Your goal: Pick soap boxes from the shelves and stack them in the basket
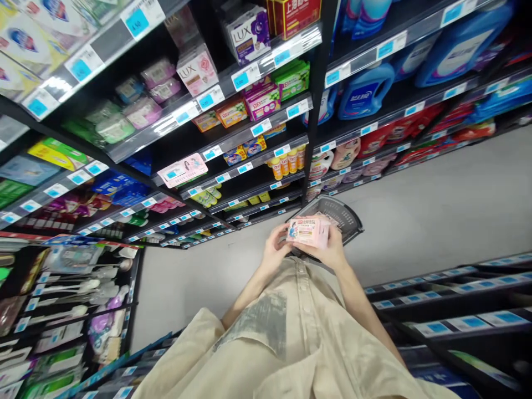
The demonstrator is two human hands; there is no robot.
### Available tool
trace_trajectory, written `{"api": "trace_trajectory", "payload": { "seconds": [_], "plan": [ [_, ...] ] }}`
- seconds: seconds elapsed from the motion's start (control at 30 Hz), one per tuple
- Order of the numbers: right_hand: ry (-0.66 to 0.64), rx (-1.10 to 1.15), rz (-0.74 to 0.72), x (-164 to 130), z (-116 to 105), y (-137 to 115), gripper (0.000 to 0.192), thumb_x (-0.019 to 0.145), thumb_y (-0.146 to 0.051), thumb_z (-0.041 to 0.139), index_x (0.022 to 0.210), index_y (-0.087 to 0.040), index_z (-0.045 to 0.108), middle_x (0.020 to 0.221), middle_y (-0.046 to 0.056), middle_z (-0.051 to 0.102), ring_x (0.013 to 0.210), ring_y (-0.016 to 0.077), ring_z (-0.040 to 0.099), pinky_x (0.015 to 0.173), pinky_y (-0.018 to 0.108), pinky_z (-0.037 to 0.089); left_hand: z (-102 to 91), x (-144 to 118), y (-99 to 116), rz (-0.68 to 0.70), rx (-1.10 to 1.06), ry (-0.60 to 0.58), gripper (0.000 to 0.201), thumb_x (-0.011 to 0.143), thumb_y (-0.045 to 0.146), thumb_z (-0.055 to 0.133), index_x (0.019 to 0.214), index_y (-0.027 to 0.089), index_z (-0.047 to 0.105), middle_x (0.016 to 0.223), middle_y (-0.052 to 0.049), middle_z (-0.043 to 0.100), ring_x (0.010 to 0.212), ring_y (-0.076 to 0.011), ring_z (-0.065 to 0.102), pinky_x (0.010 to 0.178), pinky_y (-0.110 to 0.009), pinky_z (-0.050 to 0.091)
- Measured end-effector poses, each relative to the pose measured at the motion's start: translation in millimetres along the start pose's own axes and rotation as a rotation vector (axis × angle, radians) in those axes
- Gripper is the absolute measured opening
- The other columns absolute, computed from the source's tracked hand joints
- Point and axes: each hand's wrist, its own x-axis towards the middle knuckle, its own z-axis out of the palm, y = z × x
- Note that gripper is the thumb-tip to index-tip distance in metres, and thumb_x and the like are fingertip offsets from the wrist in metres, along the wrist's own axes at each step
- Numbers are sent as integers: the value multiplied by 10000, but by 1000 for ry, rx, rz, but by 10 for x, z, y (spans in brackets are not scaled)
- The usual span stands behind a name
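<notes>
A pink soap pack (306, 231) with printed characters and a small drawn figure is held in front of my body, at the middle of the head view. My left hand (276, 245) grips its left end, thumb and fingers closed around the edge. On the opposite end, my right hand (332, 249) is closed around the right side and lower edge. Just beyond the pack is a dark grey shopping basket (354, 226), partly covered by my hands and the pack. Whether it stands on the floor or hangs from my arm cannot be made out.
Ahead, shelves carry LUX soap boxes (197, 71), orange bottles (286, 162) and blue detergent jugs (361, 93). A pink sign (183, 169) juts from a shelf edge. Brushes and utensils (78, 285) hang at the left. Another shelf (469, 324) stands close on my right. Grey floor (440, 199) runs between.
</notes>
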Motion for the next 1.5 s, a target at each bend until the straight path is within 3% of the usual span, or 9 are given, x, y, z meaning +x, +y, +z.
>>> {"api": "trace_trajectory", "payload": {
  "seconds": [0.13,0.27,0.4,0.6,0.9,1.1,1.27,1.37,1.5],
  "plan": [
    [-27,-222,-98,-12,55,20,528,763,-371,897,1217,-225,672,1156,95,725,1068,284,716,924,417,601,43,-21,-8,-178,-176,-22,625,799,509,785,1338,197,726,1439,-131,675,1342,-362,589,1149,-492,438],
    [-106,-475,-184,-40,91,10,464,835,-234,752,1290,-223,660,1178,106,708,1065,296,701,940,431,571,78,-69,69,-229,-269,-150,852,754,701,801,1405,165,678,1483,-159,644,1381,-397,561,1157,-496,420],
    [-180,-641,-238,-50,81,-29,578,821,-220,734,1388,-228,628,1178,114,721,1062,323,693,951,459,543,58,-95,93,-330,-360,-210,947,692,723,838,1407,129,658,1423,-192,675,1373,-418,564,1124,-504,441],
    [-154,-605,-331,-48,86,-38,700,868,-379,795,1512,-246,556,1168,110,762,1022,332,689,930,482,534,-20,-91,74,-485,-605,-229,732,627,580,839,1172,103,738,1202,-221,755,1242,-423,646,1078,-526,455],
    [-173,-407,-364,-39,150,-207,586,887,-387,816,1436,-292,634,1211,73,784,1023,299,720,945,476,575,-17,-159,-24,-541,-763,-228,876,567,709,761,1265,184,701,1430,-211,644,1442,-484,467,1142,-579,360],
    [-177,-310,-316,-33,87,-186,508,901,-307,794,1394,-329,671,1246,56,776,1110,303,716,996,496,581,-44,-124,51,-534,-755,-178,1088,565,817,707,1419,155,581,1502,-247,564,1398,-514,490,1152,-617,306],
    [-90,-280,-226,-51,23,-195,306,897,-279,790,1201,-305,766,1160,65,801,1107,311,720,1045,535,565,-63,-41,130,-433,-695,-121,1064,599,768,713,1479,196,537,1615,-199,478,1417,-449,489,1128,-572,378],
    [-78,-225,-75,-87,9,-154,271,913,-312,770,1183,-291,770,1189,76,790,1107,301,730,1038,519,587,-92,42,96,-337,-582,-50,1087,577,733,770,1506,229,519,1637,-179,466,1418,-438,503,1103,-562,434],
    [-191,35,211,-127,72,11,479,957,-418,711,1415,-293,647,1419,102,698,1198,285,718,968,457,638,-173,174,-2,-143,-341,40,1110,531,625,915,1507,272,522,1642,-158,457,1437,-408,492,1086,-500,493]
  ]
}}
